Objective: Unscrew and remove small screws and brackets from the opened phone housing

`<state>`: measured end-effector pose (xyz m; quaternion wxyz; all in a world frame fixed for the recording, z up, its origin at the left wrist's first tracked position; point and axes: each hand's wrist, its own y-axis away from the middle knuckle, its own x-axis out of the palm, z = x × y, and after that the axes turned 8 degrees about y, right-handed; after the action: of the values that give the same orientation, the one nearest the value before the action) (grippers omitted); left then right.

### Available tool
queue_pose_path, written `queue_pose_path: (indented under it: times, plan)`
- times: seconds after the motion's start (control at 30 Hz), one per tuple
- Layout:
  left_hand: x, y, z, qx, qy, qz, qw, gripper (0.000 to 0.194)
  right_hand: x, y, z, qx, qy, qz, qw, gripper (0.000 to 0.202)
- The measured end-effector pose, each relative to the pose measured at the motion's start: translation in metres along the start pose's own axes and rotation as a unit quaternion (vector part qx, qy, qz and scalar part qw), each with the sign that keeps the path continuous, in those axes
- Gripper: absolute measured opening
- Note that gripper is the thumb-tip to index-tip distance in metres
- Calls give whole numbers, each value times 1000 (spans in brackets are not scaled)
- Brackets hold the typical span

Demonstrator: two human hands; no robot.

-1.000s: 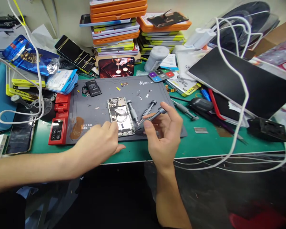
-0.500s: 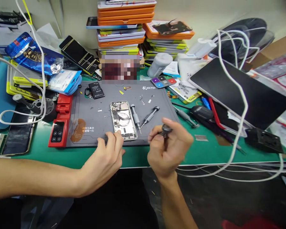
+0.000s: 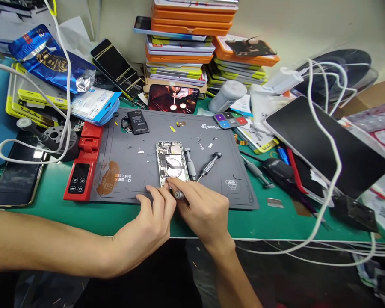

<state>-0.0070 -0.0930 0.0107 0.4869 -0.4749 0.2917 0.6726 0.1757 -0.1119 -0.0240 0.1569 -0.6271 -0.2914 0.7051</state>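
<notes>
An opened phone (image 3: 173, 162) with its inner parts showing lies on the grey mat (image 3: 141, 171). My right hand (image 3: 202, 209) grips a dark-handled screwdriver (image 3: 178, 194) over the lower end of the phone; its tip is hidden. Curled fingers of my left hand (image 3: 152, 216) are at the phone's lower left edge, somewhat apart from each other, and nothing shows in them. Just right of the phone lie a grey screwdriver (image 3: 190, 164) and another, slanted screwdriver (image 3: 210, 164). A black battery (image 3: 137, 122) rests near the mat's back edge.
A red device (image 3: 80, 175) stands at the mat's left edge. Behind the mat are a lit phone screen (image 3: 173, 98), a white bottle (image 3: 227, 96) and stacked orange boxes (image 3: 192, 25). A white cable (image 3: 332, 171) loops over the right side, near a black tablet (image 3: 329, 145).
My right hand has moved left and turned down, bringing its screwdriver over the phone's lower end. My left hand stays beside the phone. The view has shifted slightly.
</notes>
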Motion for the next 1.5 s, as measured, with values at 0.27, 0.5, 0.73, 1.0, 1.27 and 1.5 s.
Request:
queue_pose_path:
  times: [0.27, 0.5, 0.73, 1.0, 1.27, 1.5]
  plan:
    - [1, 0, -2, -12, 13, -14, 1000, 44, 0, 0, 1, -4, 17, 13, 1000, 9]
    - [1, 0, -8, -13, -111, 4, 994, 50, 1, 4, 1, -20, 35, 23, 999, 13]
    - [1, 0, -8, -18, -119, 0, 993, 50, 1, 4, 0, -41, 60, 26, 997, 12]
    - [3, 1, -10, -20, -120, -1, 993, 50, -1, 3, -2, -55, 45, 33, 997, 14]
    - [4, 0, -10, -21, -115, -4, 993, 50, 2, 6, 0, 8, 0, 17, 1000, 11]
    - [3, 2, -9, -23, -109, -5, 994, 50, -1, 6, 2, 17, 6, 12, 1000, 11]
